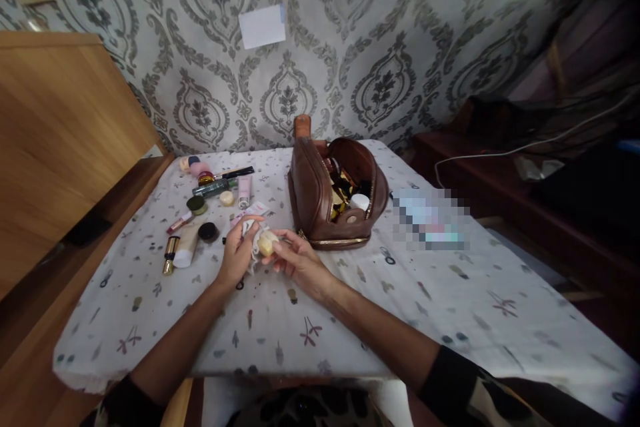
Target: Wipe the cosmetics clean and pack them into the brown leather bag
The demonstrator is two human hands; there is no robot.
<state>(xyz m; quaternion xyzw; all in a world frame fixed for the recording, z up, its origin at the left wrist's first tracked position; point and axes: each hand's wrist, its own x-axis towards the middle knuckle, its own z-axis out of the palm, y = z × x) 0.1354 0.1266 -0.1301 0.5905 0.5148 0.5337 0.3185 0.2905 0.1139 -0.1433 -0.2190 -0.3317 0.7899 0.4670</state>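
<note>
We judge ourselves partway along: at the left of the desk (350, 347), a gold-and-black tube (171, 255), a cream tube (187, 245), a black jar (208, 232) and a pink tube (245, 192) already lie out among other cosmetics. Toward the middle, our left grip (237, 255) is closed on a crumpled white cloth (255, 257), and our right grip (300, 265) pinches a small yellowish item (267, 243) at its fingertips. That item sits between our two grips, apparently against the cloth; we cannot tell whether the cloth wraps any of it. It is not yet set down, so this step looks unfinished. Farther right, the brown bag (311, 187) stands unzipped, a white jar (359, 202) and other things inside, so some contents are not out.
</note>
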